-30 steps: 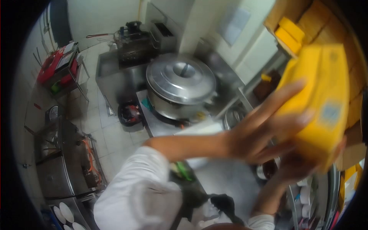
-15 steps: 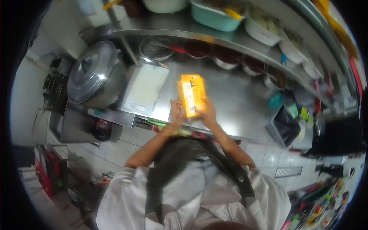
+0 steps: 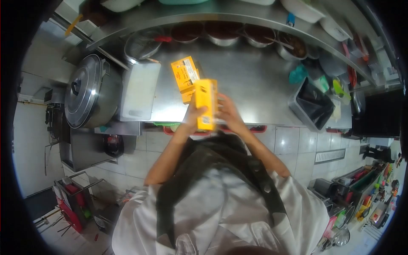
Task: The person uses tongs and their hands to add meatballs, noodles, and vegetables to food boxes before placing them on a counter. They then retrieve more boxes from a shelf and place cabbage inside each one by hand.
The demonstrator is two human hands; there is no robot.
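I hold a yellow carton (image 3: 205, 104) upright over the front edge of the steel counter (image 3: 255, 80). My left hand (image 3: 192, 115) grips its left side and my right hand (image 3: 227, 112) grips its right side. A second yellow-orange carton (image 3: 184, 76) lies flat on the counter just behind and to the left of the held one, touching neither hand.
A white cutting board (image 3: 139, 91) lies left of the cartons, beside a large lidded steel pot (image 3: 87, 95). Several metal bowls (image 3: 223, 34) line the back under a shelf. A black bin (image 3: 313, 108) stands at the right. Tiled floor lies below.
One second ago I held a carton high near a shelf of boxes. It came down to the counter, and now one carton lies flat while I hold another upright.
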